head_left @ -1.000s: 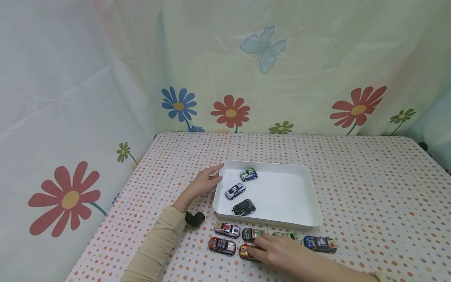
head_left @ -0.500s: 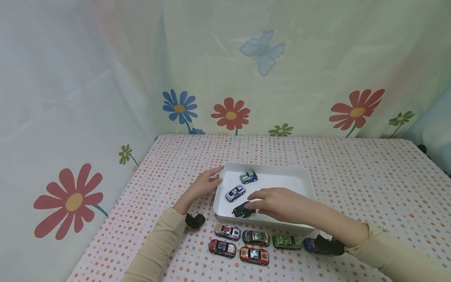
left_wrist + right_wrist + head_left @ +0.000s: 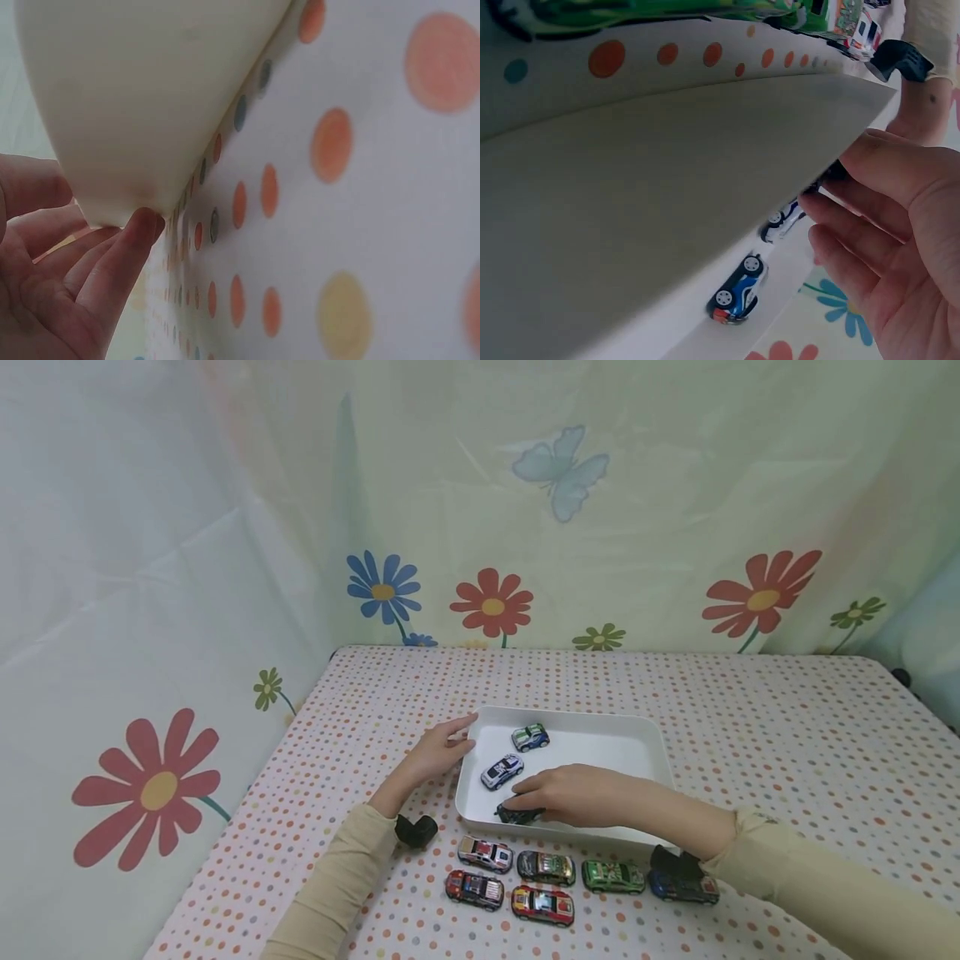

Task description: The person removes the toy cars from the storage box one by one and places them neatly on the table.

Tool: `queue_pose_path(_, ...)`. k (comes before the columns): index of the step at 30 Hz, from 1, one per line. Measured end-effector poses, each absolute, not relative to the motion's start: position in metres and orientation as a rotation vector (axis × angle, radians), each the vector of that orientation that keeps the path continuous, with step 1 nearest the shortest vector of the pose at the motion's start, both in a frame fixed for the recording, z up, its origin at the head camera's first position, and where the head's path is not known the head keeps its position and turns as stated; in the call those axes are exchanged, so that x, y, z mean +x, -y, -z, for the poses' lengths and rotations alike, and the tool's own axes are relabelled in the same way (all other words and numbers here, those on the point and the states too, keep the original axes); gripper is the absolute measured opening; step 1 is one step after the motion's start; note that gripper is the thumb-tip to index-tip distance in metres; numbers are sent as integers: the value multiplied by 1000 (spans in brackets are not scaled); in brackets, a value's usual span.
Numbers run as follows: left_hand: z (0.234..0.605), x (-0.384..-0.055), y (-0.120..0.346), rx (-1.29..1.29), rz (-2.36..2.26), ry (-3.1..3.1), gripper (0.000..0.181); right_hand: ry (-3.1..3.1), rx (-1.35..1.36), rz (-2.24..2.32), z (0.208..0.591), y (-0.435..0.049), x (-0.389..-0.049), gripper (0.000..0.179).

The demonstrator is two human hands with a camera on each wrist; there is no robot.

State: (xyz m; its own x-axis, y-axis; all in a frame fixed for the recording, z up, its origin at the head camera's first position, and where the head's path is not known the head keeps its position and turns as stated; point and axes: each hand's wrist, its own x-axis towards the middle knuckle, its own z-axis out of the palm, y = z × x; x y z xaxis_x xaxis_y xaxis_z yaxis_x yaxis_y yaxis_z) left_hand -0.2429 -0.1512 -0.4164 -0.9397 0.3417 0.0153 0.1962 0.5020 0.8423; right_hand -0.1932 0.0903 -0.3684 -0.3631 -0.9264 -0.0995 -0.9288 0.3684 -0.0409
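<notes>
A white tray (image 3: 600, 739) lies on the table. My left hand (image 3: 435, 752) holds its far left corner; in the left wrist view the thumb hooks over the rim and the fingers (image 3: 124, 262) rest against the outer wall. Inside the tray, my right hand (image 3: 573, 793) grips a black toy car (image 3: 517, 814) from above, largely hidden under the fingers. Farther back in the tray sit a white toy car (image 3: 502, 772) and a green, white and blue toy car (image 3: 530, 737). The right wrist view shows the fingers (image 3: 870, 161) curled over the tray's near wall.
In front of the tray stand several toy cars in two rows: white and red (image 3: 485, 854), dark with orange (image 3: 547, 867), green (image 3: 613, 877), blue (image 3: 684, 888), red and black (image 3: 474, 890), red and yellow (image 3: 543, 905). A printed curtain (image 3: 637, 527) hangs behind the table.
My right hand has moved from the red and yellow car into the tray, then lowered onto the black car. My left hand has stayed at the tray's corner.
</notes>
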Motion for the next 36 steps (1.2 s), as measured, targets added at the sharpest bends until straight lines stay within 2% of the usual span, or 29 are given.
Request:
queue_pose_path(12,415,-242,152,481,-1437,-2569,47,-2514,-1813,-21,381,-81,-203,37)
queue_pose_path(23,417,-242,153,502,-1434,-2566,47,-2560,-1843,-63,383,-77,-200,38)
queue_pose_path(29,417,-241,153,472,-1442,-2549,46,-2580,-1882,5,384,-76,-199,32)
queue_pose_path(36,416,-242,153,468,-1438,-2557,47,-2570,-1793,80,377,-74,-199,26)
